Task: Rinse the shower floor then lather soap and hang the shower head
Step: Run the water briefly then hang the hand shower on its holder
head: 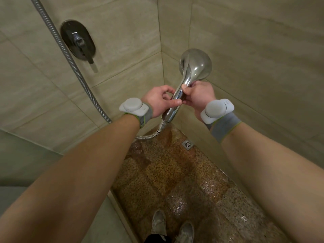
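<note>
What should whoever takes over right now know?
Left hand holds the shower head low on its handle. Right hand grips the handle higher up.
No spray visible. Hose loops from the handle up out of frame, top left.
Floor is wet, so the rinse looks done.
Left to do: lather soap, hang the head. No soap or holder in view.
</note>
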A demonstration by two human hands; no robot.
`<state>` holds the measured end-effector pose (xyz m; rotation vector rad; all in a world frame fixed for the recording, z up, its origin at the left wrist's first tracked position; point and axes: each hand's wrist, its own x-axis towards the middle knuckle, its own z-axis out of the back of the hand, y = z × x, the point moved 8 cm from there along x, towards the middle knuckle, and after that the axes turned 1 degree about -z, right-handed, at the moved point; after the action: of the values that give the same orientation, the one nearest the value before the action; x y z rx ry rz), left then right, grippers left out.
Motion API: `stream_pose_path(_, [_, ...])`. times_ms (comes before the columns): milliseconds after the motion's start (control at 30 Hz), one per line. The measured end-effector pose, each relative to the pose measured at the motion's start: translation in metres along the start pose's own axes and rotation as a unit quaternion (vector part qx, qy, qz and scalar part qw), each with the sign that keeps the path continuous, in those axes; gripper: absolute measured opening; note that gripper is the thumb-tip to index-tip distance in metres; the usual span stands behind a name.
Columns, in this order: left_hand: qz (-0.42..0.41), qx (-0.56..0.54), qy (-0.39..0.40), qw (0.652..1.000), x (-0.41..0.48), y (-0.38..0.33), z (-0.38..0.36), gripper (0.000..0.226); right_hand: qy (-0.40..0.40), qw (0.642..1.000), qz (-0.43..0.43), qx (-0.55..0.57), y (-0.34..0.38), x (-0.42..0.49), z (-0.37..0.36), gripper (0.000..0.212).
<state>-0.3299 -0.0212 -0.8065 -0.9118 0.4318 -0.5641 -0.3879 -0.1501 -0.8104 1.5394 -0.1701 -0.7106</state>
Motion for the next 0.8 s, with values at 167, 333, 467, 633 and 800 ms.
stream_pose_path(167, [0.004,-0.007,-0.008,1.0,-0.003,0.001,0.009,0.028,0.023,0.999,0.031,0.009,0.003,-0.006,-0.011,0.017])
stream_pose_path(333, [0.021,-0.002,-0.015,1.0,-0.008,0.01,0.023,0.036,0.02,0.999,0.009,-0.036,0.009,-0.002,-0.027,0.025])
stream_pose_path(467, [0.039,0.012,-0.005,0.999,-0.016,0.021,0.033,0.041,0.048,0.999,-0.021,-0.004,-0.001,-0.003,-0.045,0.023])
stream_pose_path(633, [0.066,0.017,-0.019,0.997,-0.027,0.039,0.052,0.031,0.073,0.994,-0.076,0.044,-0.012,-0.006,-0.074,0.023])
stream_pose_path(800, [0.065,0.012,-0.047,0.997,-0.033,0.05,0.071,0.035,0.098,0.992,-0.058,0.052,-0.01,-0.006,-0.1,0.022])
